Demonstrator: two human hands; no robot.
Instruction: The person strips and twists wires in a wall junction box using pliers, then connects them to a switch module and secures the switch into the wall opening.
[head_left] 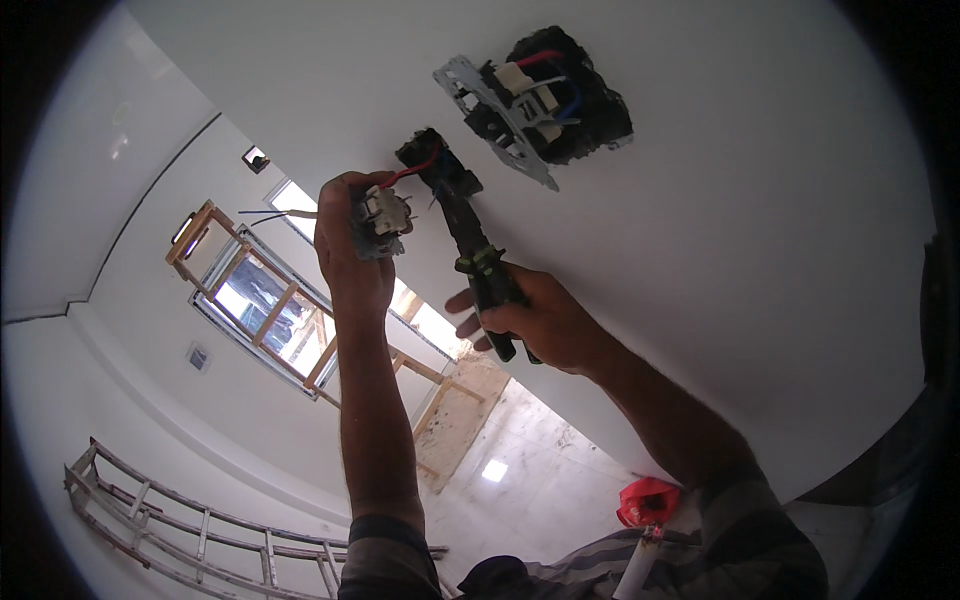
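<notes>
My left hand (pixel 338 225) grips an electrical fitting (pixel 385 215) with a pale body and metal frame; a red wire runs from it to a dark wall box (pixel 420 150), and loose wires stick out to its left. My right hand (pixel 525 315) is closed around dark pliers (pixel 478 270), some fingers spread past the handles, with the jaws reaching up to that box; whether they grip a wire is unclear. Above right, a second box opening (pixel 605 120) holds a tilted fitting (pixel 505 130) with a metal plate and red and blue wires.
The white wall (pixel 760 250) fills the right side. Wooden frames (pixel 260 320) stand by a bright window at left. A metal ladder (pixel 200 535) lies along the lower left. Below are a tiled floor (pixel 520 470), a red plastic bag (pixel 645 500) and a white tube (pixel 635 565).
</notes>
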